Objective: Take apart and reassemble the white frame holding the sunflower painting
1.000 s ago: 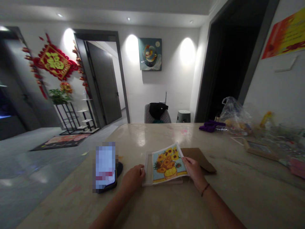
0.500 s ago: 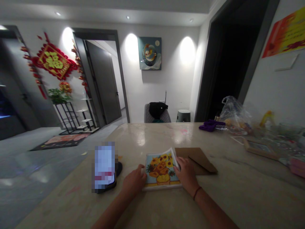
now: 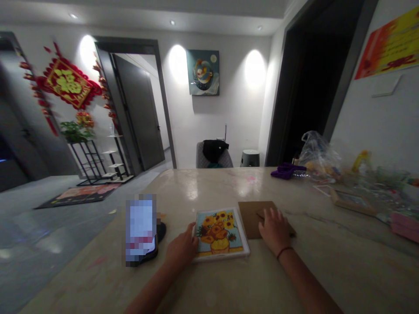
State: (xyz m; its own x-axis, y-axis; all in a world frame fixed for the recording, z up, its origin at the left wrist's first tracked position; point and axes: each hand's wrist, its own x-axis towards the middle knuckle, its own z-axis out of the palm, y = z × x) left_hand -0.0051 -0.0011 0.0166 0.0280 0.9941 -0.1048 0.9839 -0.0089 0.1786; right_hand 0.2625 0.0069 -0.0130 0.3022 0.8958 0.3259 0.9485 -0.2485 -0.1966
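Observation:
A sunflower picture [image 3: 220, 234] with a white border lies flat on the beige marble table [image 3: 229, 283]. My left hand [image 3: 180, 249] rests at its left edge, fingers curled against the border. My right hand [image 3: 274, 228] lies flat, fingers spread, on a brown cardboard sheet [image 3: 250, 213] just right of the picture.
A phone [image 3: 140, 229] stands on a dark holder left of my left hand. At the right are a wooden frame [image 3: 352, 201], a clear plastic bag [image 3: 316, 152], a purple cloth [image 3: 286, 171] and cluttered packets. A chair [image 3: 214, 155] stands beyond the table's far edge.
The picture, lifted and curled before, now lies flat on the table. My right hand let go of it and moved right onto the cardboard sheet.

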